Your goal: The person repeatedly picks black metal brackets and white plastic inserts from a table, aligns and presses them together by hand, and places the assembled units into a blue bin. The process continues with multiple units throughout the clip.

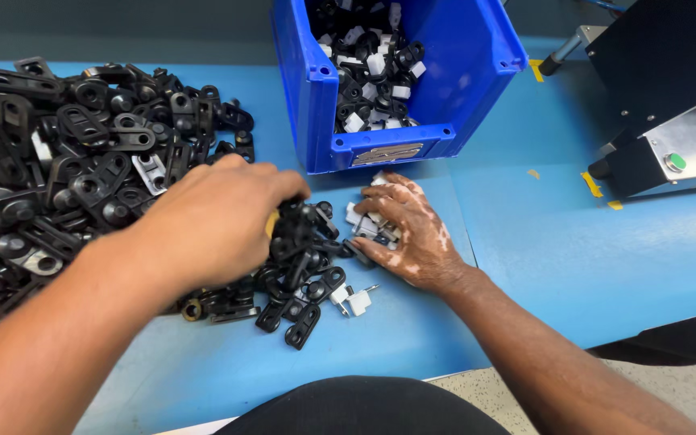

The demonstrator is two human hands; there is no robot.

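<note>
On blue table [525, 266] — left hand [211, 217] | black clips [300, 258] — right hand [404, 229] | white pieces [364, 221]

The left hand [211, 221] grips black clips [300, 242]. At three o'clock of it, the right hand [408, 234] covers white clips [364, 225]. A blue bin [320, 105] stands at twelve.

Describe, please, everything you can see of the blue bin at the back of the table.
The blue bin looks like moulded plastic, open at the top, with a low front lip carrying a label slot. It stands upright on the blue table, beyond both hands and touching neither. Inside lies a jumble of black pieces with white parts.
</note>
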